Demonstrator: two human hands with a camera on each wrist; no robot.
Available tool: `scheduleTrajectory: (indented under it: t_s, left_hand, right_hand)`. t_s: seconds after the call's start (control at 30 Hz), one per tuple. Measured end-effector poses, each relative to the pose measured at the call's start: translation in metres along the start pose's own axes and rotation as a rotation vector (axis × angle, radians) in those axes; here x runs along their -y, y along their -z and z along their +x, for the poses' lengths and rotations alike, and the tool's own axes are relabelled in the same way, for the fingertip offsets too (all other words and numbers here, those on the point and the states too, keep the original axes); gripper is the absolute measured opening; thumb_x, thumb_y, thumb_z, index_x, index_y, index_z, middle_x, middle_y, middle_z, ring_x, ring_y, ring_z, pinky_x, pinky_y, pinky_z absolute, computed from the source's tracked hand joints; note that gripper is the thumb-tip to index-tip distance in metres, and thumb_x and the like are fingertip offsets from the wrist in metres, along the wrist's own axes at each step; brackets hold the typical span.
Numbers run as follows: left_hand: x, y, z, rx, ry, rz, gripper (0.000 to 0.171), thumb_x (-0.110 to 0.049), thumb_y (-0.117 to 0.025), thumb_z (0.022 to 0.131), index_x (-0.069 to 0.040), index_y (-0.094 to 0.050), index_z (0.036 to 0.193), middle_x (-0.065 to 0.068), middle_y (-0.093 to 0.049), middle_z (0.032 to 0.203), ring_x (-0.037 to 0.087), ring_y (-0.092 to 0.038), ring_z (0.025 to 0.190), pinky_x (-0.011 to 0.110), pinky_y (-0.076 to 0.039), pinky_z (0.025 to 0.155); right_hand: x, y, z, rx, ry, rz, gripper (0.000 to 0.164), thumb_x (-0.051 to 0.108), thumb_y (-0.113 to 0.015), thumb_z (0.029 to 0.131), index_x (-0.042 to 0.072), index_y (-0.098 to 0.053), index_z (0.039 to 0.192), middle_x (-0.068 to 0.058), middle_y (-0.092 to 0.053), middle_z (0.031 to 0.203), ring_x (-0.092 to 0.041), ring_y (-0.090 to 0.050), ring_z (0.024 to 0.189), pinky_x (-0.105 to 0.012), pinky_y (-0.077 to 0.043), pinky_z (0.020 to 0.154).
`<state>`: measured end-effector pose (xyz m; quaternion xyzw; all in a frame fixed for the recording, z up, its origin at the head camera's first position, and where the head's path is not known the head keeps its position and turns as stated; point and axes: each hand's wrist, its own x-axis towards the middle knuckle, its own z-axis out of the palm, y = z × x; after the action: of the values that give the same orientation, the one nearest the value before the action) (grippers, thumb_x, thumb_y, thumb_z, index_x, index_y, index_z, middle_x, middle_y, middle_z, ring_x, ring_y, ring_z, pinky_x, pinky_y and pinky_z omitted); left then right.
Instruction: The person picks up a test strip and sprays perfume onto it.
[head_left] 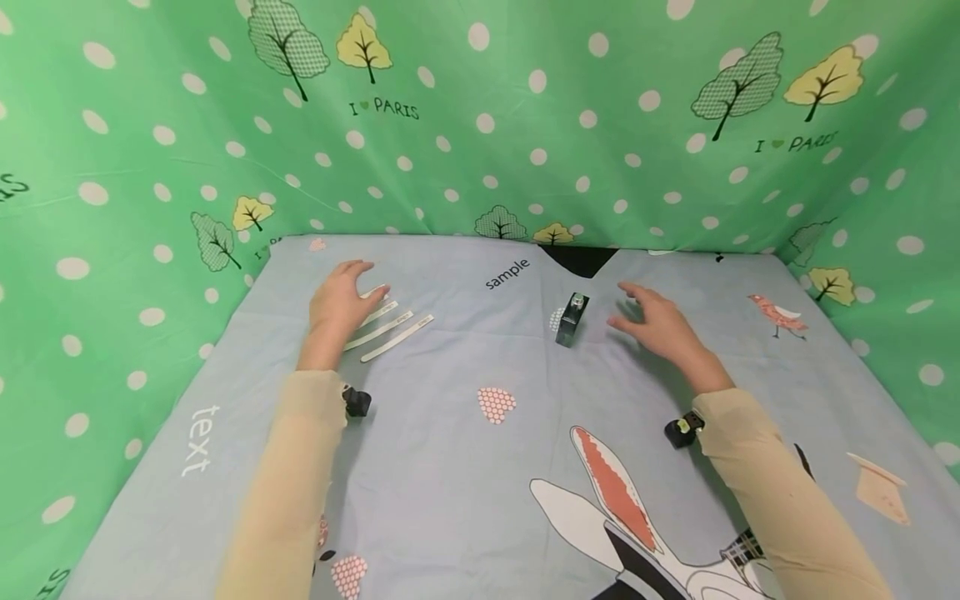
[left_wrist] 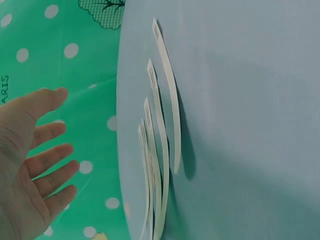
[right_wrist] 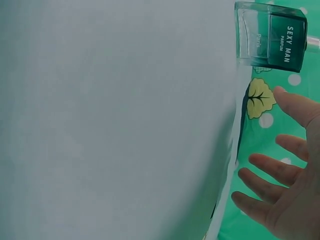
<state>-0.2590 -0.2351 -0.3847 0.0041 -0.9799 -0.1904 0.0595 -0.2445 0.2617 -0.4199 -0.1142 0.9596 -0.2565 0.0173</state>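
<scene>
Several narrow white paper test strips (head_left: 397, 338) lie side by side on the left of the cloth, slightly curved, with small print at one end. My left hand (head_left: 337, 310) hovers at their left side with fingers spread, holding nothing; the left wrist view shows a gap between the hand (left_wrist: 37, 170) and the strips (left_wrist: 172, 95). Right of centre stands a dark green glass perfume bottle (head_left: 572, 321), upright and without a cap. Its label reads "SEXY MAN PARFUM" on the bottle (right_wrist: 280, 40) in the right wrist view. My right hand (head_left: 662, 327), fingers apart, is to its right, not touching it.
A blue-grey printed cloth (head_left: 435, 467) covers the table, with hearts, a rabbit and words on it. Green dotted fabric (head_left: 450, 83) hangs behind and at both sides. Each wrist wears a small black camera, on the left (head_left: 357, 402) and right (head_left: 681, 432).
</scene>
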Motion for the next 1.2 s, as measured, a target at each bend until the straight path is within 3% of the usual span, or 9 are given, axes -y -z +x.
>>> scheduleTrajectory:
  t_s: [0.37, 0.73, 1.2]
  left_hand:
    - [0.022, 0.004, -0.005, -0.006, 0.039, -0.029, 0.058, -0.041, -0.06, 0.097, -0.012, -0.048, 0.146, 0.017, -0.043, 0.155, 0.042, -0.04, 0.141, 0.059, -0.041, 0.108]
    - [0.043, 0.002, -0.011, -0.01, 0.109, -0.06, 0.058, -0.039, -0.06, 0.097, -0.009, -0.049, 0.145, 0.021, -0.044, 0.153, 0.044, -0.039, 0.141, 0.059, -0.035, 0.114]
    - [0.063, -0.005, -0.019, -0.03, 0.169, -0.097, 0.056, -0.035, -0.059, 0.099, -0.007, -0.049, 0.146, 0.023, -0.046, 0.151, 0.046, -0.04, 0.14, 0.058, -0.034, 0.115]
  right_hand:
    - [0.009, 0.002, -0.003, -0.001, 0.016, 0.031, 0.077, 0.033, -0.07, 0.093, 0.004, -0.033, 0.154, -0.028, -0.043, 0.151, -0.047, -0.043, 0.137, -0.062, -0.034, 0.113]
    - [0.021, 0.004, -0.005, 0.005, 0.014, 0.066, 0.079, 0.031, -0.073, 0.091, 0.006, -0.033, 0.154, -0.026, -0.042, 0.153, -0.047, -0.044, 0.137, -0.062, -0.037, 0.111]
    - [0.025, 0.0, -0.007, 0.03, 0.032, 0.105, 0.08, 0.032, -0.074, 0.091, 0.006, -0.032, 0.154, -0.027, -0.041, 0.153, -0.048, -0.042, 0.138, -0.063, -0.036, 0.112]
